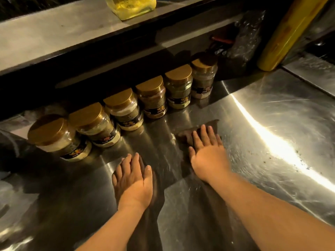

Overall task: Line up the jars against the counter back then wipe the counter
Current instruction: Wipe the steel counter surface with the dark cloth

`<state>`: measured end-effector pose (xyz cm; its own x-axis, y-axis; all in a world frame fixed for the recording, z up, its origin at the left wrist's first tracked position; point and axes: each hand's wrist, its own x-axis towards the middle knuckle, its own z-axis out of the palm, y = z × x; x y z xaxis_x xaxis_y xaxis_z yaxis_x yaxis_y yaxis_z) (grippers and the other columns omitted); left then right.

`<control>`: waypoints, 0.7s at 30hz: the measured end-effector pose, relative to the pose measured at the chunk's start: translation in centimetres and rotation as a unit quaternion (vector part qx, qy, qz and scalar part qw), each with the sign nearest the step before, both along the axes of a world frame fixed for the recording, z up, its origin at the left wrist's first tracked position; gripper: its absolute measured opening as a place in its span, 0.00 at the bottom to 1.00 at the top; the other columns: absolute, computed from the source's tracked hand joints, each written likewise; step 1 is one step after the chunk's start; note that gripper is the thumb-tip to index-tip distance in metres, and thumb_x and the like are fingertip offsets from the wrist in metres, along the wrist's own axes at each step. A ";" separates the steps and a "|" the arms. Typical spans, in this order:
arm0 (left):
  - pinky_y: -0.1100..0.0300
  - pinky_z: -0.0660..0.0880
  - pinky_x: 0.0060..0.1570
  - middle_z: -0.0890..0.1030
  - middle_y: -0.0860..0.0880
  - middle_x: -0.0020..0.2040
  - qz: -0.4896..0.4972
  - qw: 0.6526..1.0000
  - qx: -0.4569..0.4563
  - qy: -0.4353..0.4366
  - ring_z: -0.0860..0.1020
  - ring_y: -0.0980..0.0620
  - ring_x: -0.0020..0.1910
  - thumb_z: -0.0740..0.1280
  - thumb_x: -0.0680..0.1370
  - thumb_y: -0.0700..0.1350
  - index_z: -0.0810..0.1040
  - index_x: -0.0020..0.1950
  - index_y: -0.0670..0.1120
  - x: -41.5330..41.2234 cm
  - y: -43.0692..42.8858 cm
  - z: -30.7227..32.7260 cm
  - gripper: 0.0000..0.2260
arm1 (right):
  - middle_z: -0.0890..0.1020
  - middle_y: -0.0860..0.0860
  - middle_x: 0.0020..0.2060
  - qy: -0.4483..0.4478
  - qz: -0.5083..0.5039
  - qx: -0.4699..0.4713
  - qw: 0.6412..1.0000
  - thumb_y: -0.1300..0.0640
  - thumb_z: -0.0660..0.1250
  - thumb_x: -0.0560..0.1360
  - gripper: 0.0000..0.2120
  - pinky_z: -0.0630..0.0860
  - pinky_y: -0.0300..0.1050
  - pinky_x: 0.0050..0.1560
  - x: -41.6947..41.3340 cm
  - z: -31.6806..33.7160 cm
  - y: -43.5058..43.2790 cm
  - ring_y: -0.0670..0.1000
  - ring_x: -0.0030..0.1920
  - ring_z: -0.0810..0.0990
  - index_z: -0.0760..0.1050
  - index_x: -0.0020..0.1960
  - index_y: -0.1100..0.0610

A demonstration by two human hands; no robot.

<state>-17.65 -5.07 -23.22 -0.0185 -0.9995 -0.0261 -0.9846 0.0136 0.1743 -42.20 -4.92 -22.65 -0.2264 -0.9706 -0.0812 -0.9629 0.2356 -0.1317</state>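
Wiping the table, jars lined up at the back

Nearest the body, the left hand lies flat on the table, fingers straight and together, holding nothing. It looks to be there as a brace while the other arm reaches and works.

Just beyond it and to its right, the right hand is also spread flat, fingers straight. It pinches nothing, but presses a dark cloth against the steel. The cloth shows past the fingertips and beside the thumb. A flat palm spreads pressure over the whole cloth, which suits wiping better than a bunched grip would.

Right of that hand, a scatter of dark crumbs lies on the bright streak of the table. By my reading this is the patch still to be wiped.

Beyond both hands, six gold-lidded jars stand upright in one row against the counter back, side by side. That step looks done, and it leaves the front open for the cloth.

Farther off, above the jars, a shelf carries a bottle of yellow oil.
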 end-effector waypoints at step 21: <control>0.39 0.56 0.70 0.63 0.42 0.76 -0.035 0.999 -0.001 -0.014 0.58 0.39 0.74 0.44 0.78 0.62 0.62 0.75 0.49 0.1 0.3 0.7 0.30 | 0.55 0.53 0.81 0.000 -0.019 -0.039 0.999 0.40 0.45 0.81 0.30 0.45 0.55 0.77 1.2 -0.4 7.0 0.55 0.80 0.47 0.56 0.80 0.51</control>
